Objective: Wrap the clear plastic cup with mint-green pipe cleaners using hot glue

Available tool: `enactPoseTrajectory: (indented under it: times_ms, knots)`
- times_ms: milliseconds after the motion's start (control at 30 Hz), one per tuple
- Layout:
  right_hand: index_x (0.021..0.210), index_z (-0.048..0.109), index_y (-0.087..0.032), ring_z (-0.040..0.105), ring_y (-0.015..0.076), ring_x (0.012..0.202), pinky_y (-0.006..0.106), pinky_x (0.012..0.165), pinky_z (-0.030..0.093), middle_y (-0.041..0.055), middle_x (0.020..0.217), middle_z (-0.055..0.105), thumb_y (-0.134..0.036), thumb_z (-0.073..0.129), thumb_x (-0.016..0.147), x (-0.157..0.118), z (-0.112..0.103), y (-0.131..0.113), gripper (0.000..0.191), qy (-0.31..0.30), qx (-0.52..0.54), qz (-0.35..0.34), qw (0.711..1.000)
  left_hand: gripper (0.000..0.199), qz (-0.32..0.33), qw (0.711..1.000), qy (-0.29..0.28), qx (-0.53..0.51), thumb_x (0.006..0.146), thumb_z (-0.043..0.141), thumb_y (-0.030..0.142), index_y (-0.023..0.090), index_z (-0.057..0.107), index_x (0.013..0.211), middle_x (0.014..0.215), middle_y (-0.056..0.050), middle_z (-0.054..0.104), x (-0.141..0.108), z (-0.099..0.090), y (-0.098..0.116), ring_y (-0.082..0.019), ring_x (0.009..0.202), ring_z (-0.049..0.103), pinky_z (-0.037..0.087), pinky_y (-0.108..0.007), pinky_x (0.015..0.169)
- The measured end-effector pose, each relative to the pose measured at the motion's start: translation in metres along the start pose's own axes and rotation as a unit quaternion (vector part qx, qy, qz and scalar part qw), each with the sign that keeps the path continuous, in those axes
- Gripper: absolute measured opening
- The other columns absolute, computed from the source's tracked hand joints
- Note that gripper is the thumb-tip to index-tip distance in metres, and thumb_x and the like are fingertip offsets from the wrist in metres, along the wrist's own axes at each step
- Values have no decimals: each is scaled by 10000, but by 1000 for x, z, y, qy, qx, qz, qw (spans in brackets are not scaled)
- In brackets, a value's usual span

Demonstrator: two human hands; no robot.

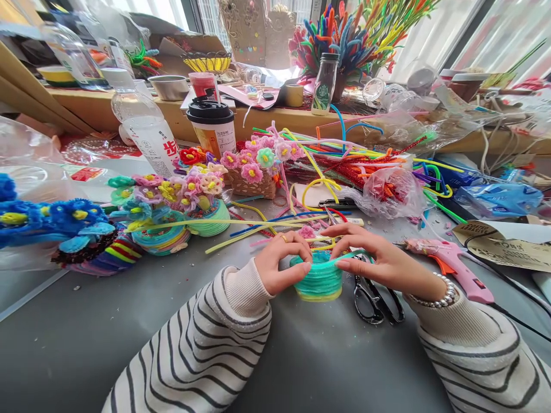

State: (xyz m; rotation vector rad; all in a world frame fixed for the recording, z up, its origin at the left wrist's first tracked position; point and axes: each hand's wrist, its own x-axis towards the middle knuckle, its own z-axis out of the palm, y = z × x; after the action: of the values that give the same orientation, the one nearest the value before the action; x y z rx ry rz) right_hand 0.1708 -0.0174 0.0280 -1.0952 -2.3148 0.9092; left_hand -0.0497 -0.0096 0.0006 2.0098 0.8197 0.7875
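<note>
A small round basket [318,282] coiled from turquoise-green pipe cleaners, with a yellowish base, stands on the grey table in front of me. My left hand [282,263] is closed on its left rim, thumb outside and fingers curled over the top. From the rim a loose green pipe cleaner [356,253] runs to the right. My right hand [381,258] pinches this strand near the basket's right side, its other fingers arched over the rim. Black-handled scissors [373,304] lie right beside the basket, partly under my right hand.
A pink glue gun [458,265] with its cord lies at right. Finished flower baskets [159,232] crowd the left. Behind are loose pipe cleaners [344,158], a plastic bottle [144,129], a lidded cup [210,126] and a crumpled plastic bag [398,192]. A cluttered ledge [267,119] runs along the back.
</note>
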Motion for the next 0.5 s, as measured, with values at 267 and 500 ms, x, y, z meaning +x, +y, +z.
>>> enactPoseTrajectory:
  times_ms: [267, 500]
  knots:
    - [857, 607, -218, 414, 179, 1176, 366, 994, 326, 67, 1213, 484, -360, 522, 817, -1, 0, 0, 170, -7, 14, -1, 1000, 128, 16, 1000, -4, -17, 725, 517, 281, 161, 546, 693, 854, -61, 570, -1, 2, -3, -183, 876, 528, 375, -356, 875]
    - [848, 608, -213, 422, 185, 1172, 366, 986, 334, 73, 1209, 494, -361, 515, 822, -1, 0, 1, 177, -6, 11, -5, 1000, 121, 26, 999, -17, -33, 722, 513, 277, 161, 536, 696, 848, -65, 559, 1, 2, -3, -176, 853, 525, 381, -348, 863]
